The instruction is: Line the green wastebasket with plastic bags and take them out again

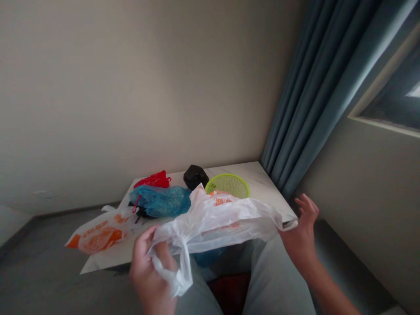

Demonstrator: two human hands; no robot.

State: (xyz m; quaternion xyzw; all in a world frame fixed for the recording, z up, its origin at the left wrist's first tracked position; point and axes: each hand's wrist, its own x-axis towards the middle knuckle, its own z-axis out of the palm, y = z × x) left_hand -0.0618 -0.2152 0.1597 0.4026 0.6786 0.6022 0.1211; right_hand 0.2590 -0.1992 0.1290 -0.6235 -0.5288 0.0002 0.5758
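1. White bag with orange print [101, 232]: left of and beyond left hand, hanging past edge of surface [256, 175].
2. Left hand [152, 267]: curled around gathered end of white bag [226, 218]; loop dangling beside it.
3. Red bag [153, 179]: beyond left hand, behind blue bag [164, 200].
4. Black bundle [196, 176]: farther off, right of left hand.
5. White bag: stretched between both hands, partly hiding green basket [238, 186] beyond.
6. Right hand [302, 227]: wide, fingers raised, bag's right end against thumb side.
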